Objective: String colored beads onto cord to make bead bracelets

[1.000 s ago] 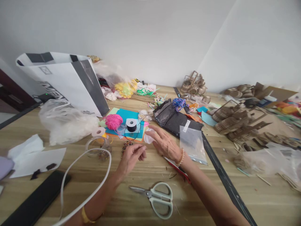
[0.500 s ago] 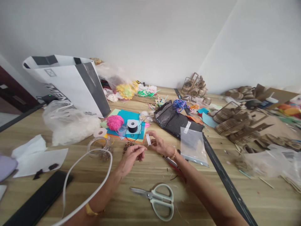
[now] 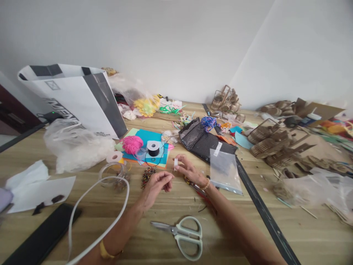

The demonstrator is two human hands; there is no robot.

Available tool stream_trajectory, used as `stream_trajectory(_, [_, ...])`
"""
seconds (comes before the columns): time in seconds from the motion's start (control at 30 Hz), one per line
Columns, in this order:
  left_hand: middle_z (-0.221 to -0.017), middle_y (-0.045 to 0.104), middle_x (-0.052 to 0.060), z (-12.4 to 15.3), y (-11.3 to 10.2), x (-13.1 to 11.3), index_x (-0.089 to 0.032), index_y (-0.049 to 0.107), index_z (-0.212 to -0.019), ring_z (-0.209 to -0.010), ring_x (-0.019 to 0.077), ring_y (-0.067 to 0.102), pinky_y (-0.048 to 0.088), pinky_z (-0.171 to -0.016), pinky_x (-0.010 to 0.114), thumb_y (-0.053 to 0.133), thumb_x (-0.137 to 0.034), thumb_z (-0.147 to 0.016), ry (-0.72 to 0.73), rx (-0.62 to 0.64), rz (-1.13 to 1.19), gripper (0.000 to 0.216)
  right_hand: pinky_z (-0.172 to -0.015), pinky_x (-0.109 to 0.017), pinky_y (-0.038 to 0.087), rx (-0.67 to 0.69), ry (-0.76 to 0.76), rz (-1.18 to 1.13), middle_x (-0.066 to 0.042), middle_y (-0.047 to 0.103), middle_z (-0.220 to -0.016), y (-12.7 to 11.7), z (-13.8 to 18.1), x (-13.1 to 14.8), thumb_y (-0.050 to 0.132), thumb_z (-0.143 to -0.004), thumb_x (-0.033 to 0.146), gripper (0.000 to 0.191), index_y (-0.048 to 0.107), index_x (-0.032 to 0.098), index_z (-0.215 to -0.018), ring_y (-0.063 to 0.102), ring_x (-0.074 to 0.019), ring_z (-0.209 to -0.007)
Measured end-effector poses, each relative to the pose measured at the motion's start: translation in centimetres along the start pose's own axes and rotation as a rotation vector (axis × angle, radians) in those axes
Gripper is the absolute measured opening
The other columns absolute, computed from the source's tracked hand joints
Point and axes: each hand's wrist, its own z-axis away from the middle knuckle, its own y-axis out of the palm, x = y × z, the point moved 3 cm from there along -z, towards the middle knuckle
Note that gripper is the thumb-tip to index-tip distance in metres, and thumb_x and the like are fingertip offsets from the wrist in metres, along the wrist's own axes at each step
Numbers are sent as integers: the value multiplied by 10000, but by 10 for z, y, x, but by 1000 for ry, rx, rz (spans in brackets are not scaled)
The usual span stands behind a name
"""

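Observation:
My right hand [image 3: 190,172] holds a small, narrow white piece [image 3: 175,164] upright between thumb and fingers; its exact kind is not clear. Close by on the left, my left hand [image 3: 157,186] is closed in a pinch, its fingertips almost at the white piece. A faint thin line shows near those fingertips, too fine to name. Just behind my left hand lies a heap of dark and coloured beads [image 3: 148,176]. Scissors [image 3: 179,233] with pale green handles rest in front of both hands. A black cord spool [image 3: 153,148] stands on blue sheets [image 3: 162,139].
Pink yarn [image 3: 132,144], a clear wire coil [image 3: 113,173] and a plastic bag [image 3: 79,147] lie to the left. A white cable [image 3: 97,239] arches over my left forearm. At right are a clear pouch [image 3: 226,171], black bubble wrap [image 3: 198,140] and small woven baskets [image 3: 275,141].
The view has shifted slightly, so most things sit a little further left. My right hand has turned the white piece more upright. The left hand keeps its pinch.

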Motion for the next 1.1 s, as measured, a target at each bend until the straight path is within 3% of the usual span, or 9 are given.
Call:
stream_trajectory(0.1, [-558, 574, -13, 5, 3, -1, -128, 623, -757, -503, 92, 496, 388, -516, 221, 655, -373, -716, -6, 25, -20, 250, -767, -328, 526, -15, -17, 126, -80, 483, -1155, 0, -3, -9, 556, -844, 269, 506, 302, 239, -1281, 580, -166, -904])
stream_trajectory(0.17, [-554, 571, -15, 9, 4, -2, -129, 624, -759, -501, 94, 493, 392, -513, 222, 650, -377, -724, -5, 47, -26, 251, -831, -356, 508, -43, -71, 296, -104, 446, -1220, -1, -5, -11, 573, -802, 173, 615, 274, 229, -1337, 554, -190, -986])
stream_trajectory(0.27, [-554, 567, -15, 14, 2, -3, -130, 620, -750, -504, 96, 491, 396, -511, 222, 648, -382, -729, -13, 56, -41, 254, -968, -402, 422, -52, -132, 657, -116, 421, -1269, -3, -10, -11, 492, -755, 16, 614, 380, 221, -1322, 467, -229, -1146])
stream_trajectory(0.37, [-550, 572, -13, 18, 0, -3, -127, 618, -749, -499, 95, 487, 394, -508, 221, 654, -386, -723, -33, 45, -46, 262, -997, -454, 370, -25, -94, 948, -129, 376, -1343, -6, -14, -15, 435, -732, -44, 666, 424, 250, -1330, 417, -270, -1209])
stream_trajectory(0.57, [-548, 582, -9, 20, -5, 4, -118, 622, -760, -488, 90, 486, 385, -498, 218, 662, -390, -721, -48, 36, -14, 277, -987, -465, 360, 110, -55, 1024, -171, 311, -1417, -9, -19, -21, 550, -736, 61, 790, 243, 231, -1444, 413, -306, -1226])
stream_trajectory(0.7, [-546, 581, -9, 20, -7, 8, -110, 622, -764, -491, 92, 491, 395, -498, 221, 672, -393, -705, -61, 23, 3, 293, -986, -445, 364, 175, -55, 1031, -182, 365, -1372, -8, -17, -9, 665, -718, 229, 795, 290, 186, -1417, 413, -308, -1221])
stream_trajectory(0.83, [-543, 583, -4, 21, -8, 10, -101, 621, -762, -492, 95, 498, 399, -498, 223, 675, -404, -691, -67, 16, -2, 316, -944, -410, 395, 162, -91, 1083, -156, 456, -1272, 3, -15, 12, 672, -739, 356, 642, 436, 183, -1311, 473, -276, -1123])
stream_trajectory(0.97, [-536, 584, -7, 22, -8, 12, -107, 611, -751, -486, 95, 500, 405, -499, 224, 683, -419, -676, -81, 21, 5, 329, -839, -358, 436, 195, -92, 1225, -118, 573, -1045, 20, -15, 21, 578, -831, 311, 263, 591, 163, -1048, 523, -252, -986])
stream_trajectory(1.1, [-540, 585, -9, 24, -10, 14, -112, 608, -750, -488, 95, 500, 410, -504, 225, 676, -433, -681, -89, 22, -6, 335, -687, -290, 449, 290, 7, 1332, -115, 608, -958, 28, -15, 16, 452, -911, 214, 168, 603, 155, -957, 590, -222, -858])
